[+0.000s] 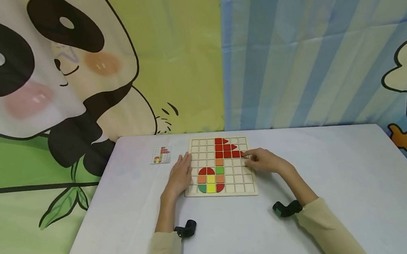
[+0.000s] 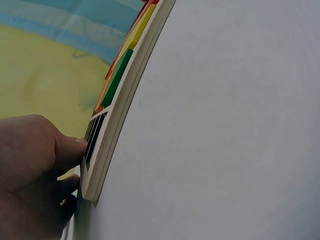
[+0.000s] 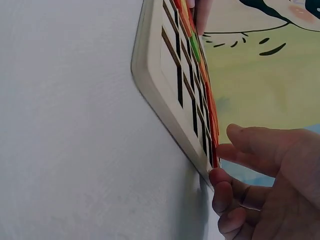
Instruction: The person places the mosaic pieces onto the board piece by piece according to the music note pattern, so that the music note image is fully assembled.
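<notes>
A square wooden grid board (image 1: 238, 179) lies on the table, its raised lines dividing it into small cells. Red square and triangle tiles (image 1: 218, 148) fill steps at its upper middle. Below them sit an orange tile (image 1: 219, 162), a green tile (image 1: 220, 170) and a rounded cluster with yellow tiles (image 1: 211, 183). My left hand (image 1: 180, 175) rests along the board's left edge with fingers fairly straight; its thumb (image 2: 75, 149) touches the rim. With its index fingertip, my right hand (image 1: 264, 161) touches the red triangle tile (image 1: 242, 154) at the right edge, its other fingers loosely bent.
A small pattern card (image 1: 160, 155) showing a similar coloured figure lies left of the board. The white table (image 1: 338, 171) reaches back to a printed cloth (image 1: 291, 54) with a panda and stripes. Each wrist wears a small black camera (image 1: 287, 209).
</notes>
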Available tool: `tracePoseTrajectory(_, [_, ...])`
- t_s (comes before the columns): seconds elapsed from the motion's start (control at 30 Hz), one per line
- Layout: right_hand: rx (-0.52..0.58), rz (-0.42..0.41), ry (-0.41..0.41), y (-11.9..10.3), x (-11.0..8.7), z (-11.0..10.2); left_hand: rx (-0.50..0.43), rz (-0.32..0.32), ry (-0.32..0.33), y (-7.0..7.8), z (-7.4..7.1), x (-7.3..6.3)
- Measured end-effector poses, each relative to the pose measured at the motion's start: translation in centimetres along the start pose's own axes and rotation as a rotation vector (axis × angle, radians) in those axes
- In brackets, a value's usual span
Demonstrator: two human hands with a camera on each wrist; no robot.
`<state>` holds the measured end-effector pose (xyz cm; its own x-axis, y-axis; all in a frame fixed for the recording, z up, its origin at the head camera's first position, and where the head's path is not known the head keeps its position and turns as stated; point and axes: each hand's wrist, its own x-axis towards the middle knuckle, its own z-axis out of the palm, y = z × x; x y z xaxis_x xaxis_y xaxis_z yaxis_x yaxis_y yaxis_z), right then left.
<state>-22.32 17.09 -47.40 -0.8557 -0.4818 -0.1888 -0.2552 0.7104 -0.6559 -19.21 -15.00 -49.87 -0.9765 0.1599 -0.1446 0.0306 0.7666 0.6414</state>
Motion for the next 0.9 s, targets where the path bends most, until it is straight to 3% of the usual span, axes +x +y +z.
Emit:
tracePoseTrajectory(0.17, [0.000,-0.005,-0.007,-0.5,-0.2,0.3,0.054,-0.005,-0.029,0.2,-0.5,-0.2])
tracePoseTrajectory(0.47, [-0.100,-0.034,0.019,-1.6,-0.6,1.2,0.207,-0.002,-0.045,0.5,-0.8,-0.2])
tracePoseTrajectory(0.73, [-0.098,-0.017,0.054,-2.1,-1.2,1.6,0.136,0.082,0.070,1.0,-0.9,-0.4])
tracePoseTrajectory(0.9, [-0.087,-0.033,0.090,-2.5,-1.8,1.5,0.211,0.103,0.128,1.7,-1.9,-0.5])
